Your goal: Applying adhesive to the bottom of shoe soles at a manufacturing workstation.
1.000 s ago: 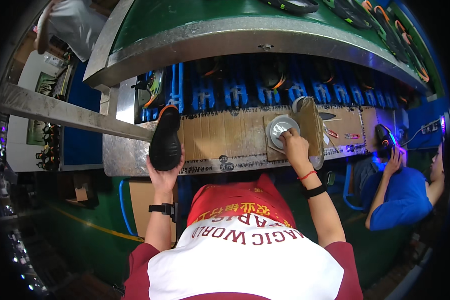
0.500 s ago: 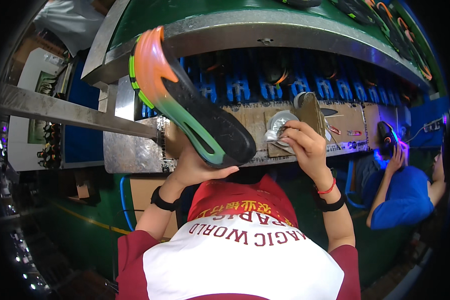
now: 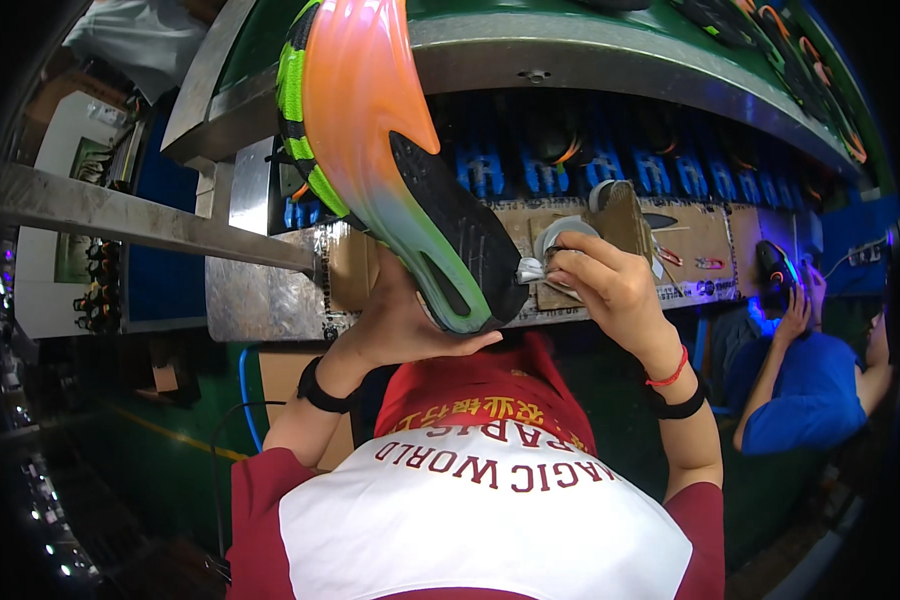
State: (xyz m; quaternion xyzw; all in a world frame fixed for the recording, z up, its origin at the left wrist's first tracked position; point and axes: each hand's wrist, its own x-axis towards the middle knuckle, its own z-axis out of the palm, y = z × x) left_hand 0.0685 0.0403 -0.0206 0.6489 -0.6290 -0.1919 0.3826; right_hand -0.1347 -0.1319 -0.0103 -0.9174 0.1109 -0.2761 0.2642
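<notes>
My left hand [image 3: 398, 325] grips a shoe [image 3: 385, 180] near its heel end, with the thumb along the lower edge. The shoe is tilted up, its black outsole and its orange-to-green glossy midsole showing; the black upper with bright green stripes peeks out on the left. Between the pinched fingertips of my right hand [image 3: 615, 290] is a small white wad [image 3: 531, 270], perhaps cloth. It reaches the black heel edge of the sole and seems to touch it. Just behind the right fingers sits a round white dish [image 3: 562, 230], partly covered by the hand.
An upright cardboard piece [image 3: 622, 222] stands beside the dish on the cardboard-covered shelf [image 3: 705, 255]. A metal-edged green bench [image 3: 570, 62] runs above, with blue racks [image 3: 545, 170] below it. At right, a person in blue [image 3: 800, 390] handles another shoe [image 3: 773, 268].
My left hand has brought the shoe up closer and to the right. The white wad in my right hand has gone from beside the dish to the sole's heel edge.
</notes>
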